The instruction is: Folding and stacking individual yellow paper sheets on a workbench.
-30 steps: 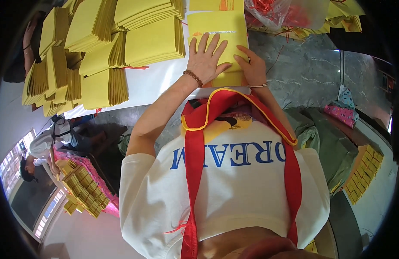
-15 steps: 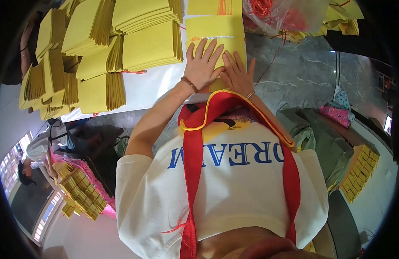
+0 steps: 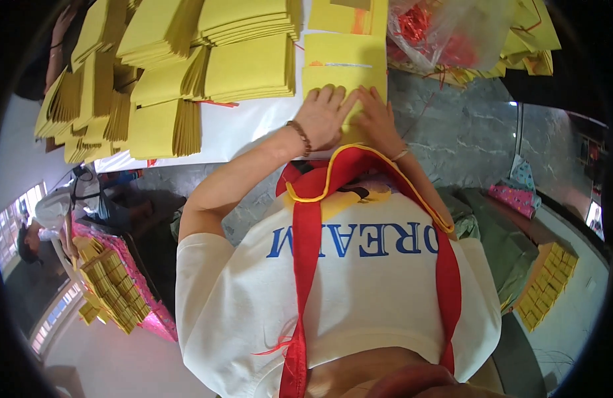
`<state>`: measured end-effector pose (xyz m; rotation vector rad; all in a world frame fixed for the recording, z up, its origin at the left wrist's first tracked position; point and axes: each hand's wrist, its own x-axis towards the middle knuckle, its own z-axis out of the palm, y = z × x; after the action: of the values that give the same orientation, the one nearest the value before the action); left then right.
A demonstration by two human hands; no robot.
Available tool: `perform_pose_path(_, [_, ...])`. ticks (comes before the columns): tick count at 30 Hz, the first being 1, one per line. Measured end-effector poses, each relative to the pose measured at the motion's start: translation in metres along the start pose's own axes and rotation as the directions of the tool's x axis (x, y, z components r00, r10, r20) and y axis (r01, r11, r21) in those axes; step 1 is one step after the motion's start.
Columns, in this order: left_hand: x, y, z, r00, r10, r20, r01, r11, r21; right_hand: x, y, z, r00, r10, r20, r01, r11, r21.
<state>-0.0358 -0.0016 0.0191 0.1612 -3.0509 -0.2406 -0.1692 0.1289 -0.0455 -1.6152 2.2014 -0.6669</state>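
Observation:
A sheet of yellow paper (image 3: 330,75) lies at the near edge of the table, with a thin silvery strip across it. Over its near part, my left hand (image 3: 322,118) is bent at the fingers, its thumb hidden. My right hand (image 3: 378,125) is close beside it on the paper's right side, fingers curled and fingertips almost meeting the left index finger. Both hands appear closed on the paper, though the folds beneath them are hidden. Bundles of folded yellow paper (image 3: 250,69) stand stacked to the left of my hands.
White covering shows on the table (image 3: 253,126). A clear plastic bag (image 3: 446,33) with red material sits at the far right. A red apron (image 3: 306,265) hangs on me. Another person (image 3: 54,205) is at the left, beside a block of yellow bundles (image 3: 114,285).
My hands were spread flat on the paper; now their fingers are bent and drawn in toward each other. The whole view has shifted slightly.

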Motion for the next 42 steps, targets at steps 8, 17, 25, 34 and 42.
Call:
perform_pose_path(8, [0.005,0.002,0.024,0.973,-0.071,-0.22,0.104,0.984,0.145,-0.011,0.015,-0.04,0.912,0.4,-0.093,-0.042,0.316,0.948])
perform_pose_path(17, [-0.042,-0.09,-0.058,0.817,-0.089,-0.57,0.245,0.948,0.203,-0.025,0.023,-0.029,0.81,0.584,-0.052,-0.114,0.244,0.963])
perform_pose_path(25, [-0.07,-0.142,-0.029,0.916,-0.184,-0.357,0.297,0.909,0.292,-0.022,0.024,-0.02,0.843,0.535,-0.061,-0.14,0.326,0.935])
perform_pose_path(34, [-0.075,-0.142,-0.027,0.954,-0.264,-0.142,0.288,0.938,0.19,-0.021,0.018,-0.018,0.82,0.567,-0.074,-0.135,0.317,0.939])
perform_pose_path(42, [-0.082,-0.138,-0.009,0.927,-0.353,-0.124,0.357,0.934,0.012,-0.019,0.024,-0.016,0.835,0.545,-0.077,-0.109,0.301,0.947])
